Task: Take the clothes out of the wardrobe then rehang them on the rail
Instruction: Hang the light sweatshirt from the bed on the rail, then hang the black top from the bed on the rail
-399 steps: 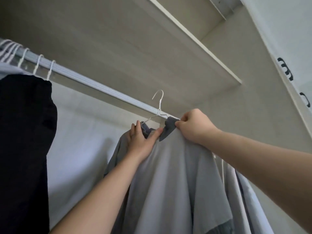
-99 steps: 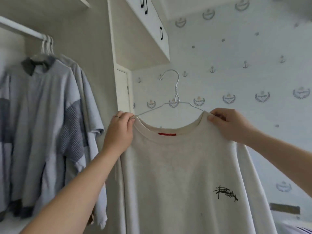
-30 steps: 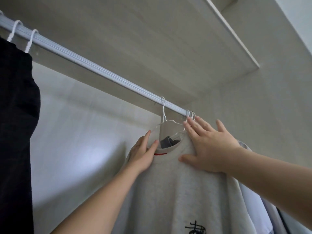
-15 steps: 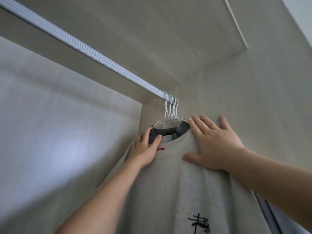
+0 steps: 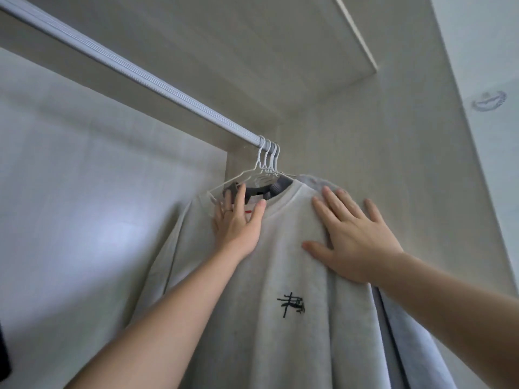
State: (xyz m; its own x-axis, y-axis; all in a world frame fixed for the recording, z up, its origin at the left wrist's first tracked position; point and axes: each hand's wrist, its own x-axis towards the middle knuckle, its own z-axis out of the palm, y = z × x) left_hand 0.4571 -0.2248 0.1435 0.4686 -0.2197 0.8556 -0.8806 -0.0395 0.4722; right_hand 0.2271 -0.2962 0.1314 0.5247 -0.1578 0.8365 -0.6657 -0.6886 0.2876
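Sweatshirt (image 5: 266, 346), pale grey with a black print (image 5: 290, 304) on the chest, hangs on a white wire hanger (image 5: 233, 179) at the far end of the rail (image 5: 134, 71), hard against the wardrobe's side panel (image 5: 393, 164). The rail runs from ten o'clock down toward the middle of the view, where four hanger hooks (image 5: 269, 155) sit bunched together.

The left hand (image 5: 238, 223) lies flat on the neckline at about eleven o'clock from the print. Its fingers are straight and its thumb is spread out along the ribbed collar, beside a red label (image 5: 248, 212); it grips nothing. A ring (image 5: 228, 211) shows on one finger. The right hand (image 5: 351, 242) rests on the sweatshirt's shoulder at two o'clock from the print, palm down and fingers fanned apart, pressing the cloth.

Behind the neckline a dark grey collar (image 5: 280, 185) shows, and pale blue-grey garments (image 5: 407, 332) hang behind the sweatshirt at four o'clock.
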